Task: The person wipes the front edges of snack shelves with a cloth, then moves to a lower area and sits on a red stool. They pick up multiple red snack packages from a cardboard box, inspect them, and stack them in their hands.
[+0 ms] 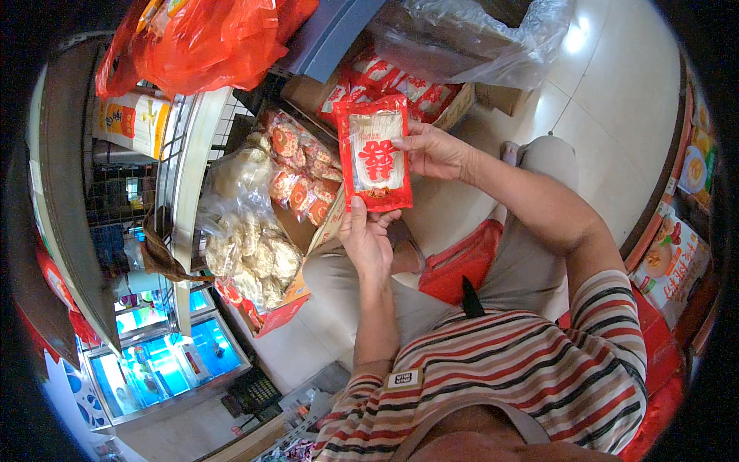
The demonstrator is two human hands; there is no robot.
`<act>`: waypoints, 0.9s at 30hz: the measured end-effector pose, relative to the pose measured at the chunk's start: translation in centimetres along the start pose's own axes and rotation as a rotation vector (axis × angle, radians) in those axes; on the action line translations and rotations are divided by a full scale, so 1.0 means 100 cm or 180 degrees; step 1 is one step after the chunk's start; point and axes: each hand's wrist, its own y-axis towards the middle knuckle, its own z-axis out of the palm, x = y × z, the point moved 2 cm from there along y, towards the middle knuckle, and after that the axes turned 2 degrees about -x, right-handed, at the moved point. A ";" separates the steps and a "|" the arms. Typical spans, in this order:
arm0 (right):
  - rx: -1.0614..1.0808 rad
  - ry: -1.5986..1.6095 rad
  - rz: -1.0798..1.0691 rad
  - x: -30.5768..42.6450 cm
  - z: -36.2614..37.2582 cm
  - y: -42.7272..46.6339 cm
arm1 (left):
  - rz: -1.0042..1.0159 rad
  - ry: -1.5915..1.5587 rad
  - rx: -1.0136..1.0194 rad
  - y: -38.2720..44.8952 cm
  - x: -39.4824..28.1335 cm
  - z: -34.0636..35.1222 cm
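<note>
Between my two hands is a red-edged packet (pixel 378 130) with a clear window, showing pale thin strands that look like dried noodles. Large red printed characters cover its middle. My left hand (pixel 369 239) grips the packet's lower edge, thumb on top. At its right side my right hand (pixel 433 147) pinches the edge, the thumb over the window. Behind the packet, a cardboard box (pixel 462 107) holds several similar red packets (pixel 424 92). Just left of my hands lie clear bags of round, orange-centred packaged goods (pixel 294 193) in another carton.
A clear plastic bag of pale dried food (pixel 248 254) sits on a red carton (pixel 283 315) by my left knee. Metal shelving (pixel 193 173) rises at left, with a red plastic bag (pixel 213 46) above. A lit blue display case (pixel 167 364) stands lower left. Tiled floor (pixel 612 86) extends upper right.
</note>
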 end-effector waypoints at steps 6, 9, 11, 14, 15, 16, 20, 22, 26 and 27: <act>0.0029 0.0515 0.0158 -0.003 0.002 0.002 | 0.0140 0.0005 -0.0147 -0.006 -0.006 0.005; -0.0109 0.0541 0.0163 -0.006 0.007 -0.004 | 0.0172 -0.0031 -0.0233 -0.007 -0.006 0.006; -0.0182 0.0539 0.0079 -0.005 0.015 -0.010 | 0.0191 -0.0094 -0.0222 -0.007 -0.005 0.005; -0.0264 0.0645 -0.0082 -0.001 0.024 -0.016 | 0.0219 -0.0139 -0.0179 -0.006 -0.004 0.006; -0.0266 0.0661 -0.0091 0.000 0.024 -0.017 | 0.0212 -0.0143 -0.0169 -0.006 -0.003 0.006; -0.0268 0.0677 -0.0098 0.001 0.024 -0.018 | 0.0206 -0.0148 -0.0161 -0.006 -0.003 0.008; -0.0349 0.0602 -0.0306 0.003 0.024 -0.019 | 0.0230 -0.0027 -0.0154 -0.008 -0.001 0.010; -0.0457 0.0569 -0.0299 0.003 0.020 -0.019 | 0.0222 0.0027 -0.0142 -0.009 0.003 0.010; -0.0796 0.0366 -0.0270 0.004 0.021 -0.024 | 0.0117 0.0043 -0.0189 -0.011 0.008 0.008; -0.0893 0.0347 -0.0294 0.004 0.022 -0.022 | 0.0128 0.0048 -0.0155 -0.011 0.009 0.007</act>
